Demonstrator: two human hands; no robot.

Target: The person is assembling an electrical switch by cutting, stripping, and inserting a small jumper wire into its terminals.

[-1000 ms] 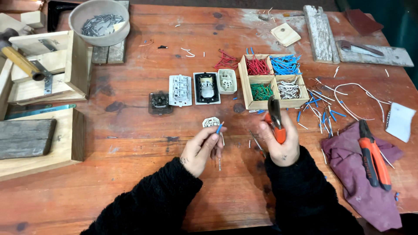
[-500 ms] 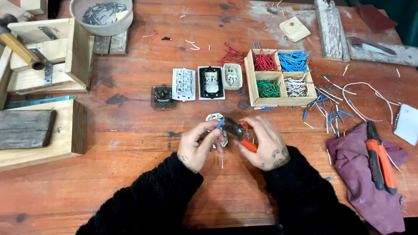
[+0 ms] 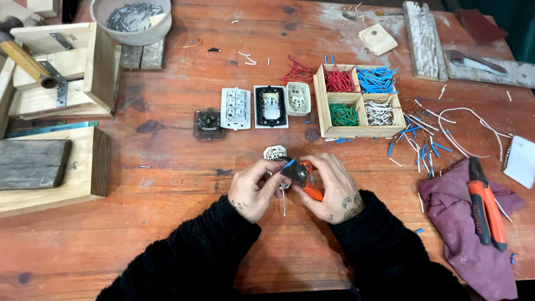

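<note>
Head view: our right hand [image 3: 330,189] grips orange-handled pliers [image 3: 305,178] w/ jaws at a short blue wire [image 3: 287,164], pinched by our left hand [image 3: 253,189] above the table [image 3: 167,234]. Fingers hide the jaw tips; small white part [image 3: 275,152] just behind.

Our right hand [image 3: 329,187], which a second ago is off to the right of the left hand with the orange-handled stripping tool [image 3: 305,177] pointing up toward the wooden tray, now sits close against our left hand [image 3: 253,187]. The tool now lies sideways between both hands, its dark head at the left fingertips. The short blue wire [image 3: 288,163] now meets the tool's head, and our hands have drawn a little nearer to us, just below the small white socket part [image 3: 275,152].
</note>
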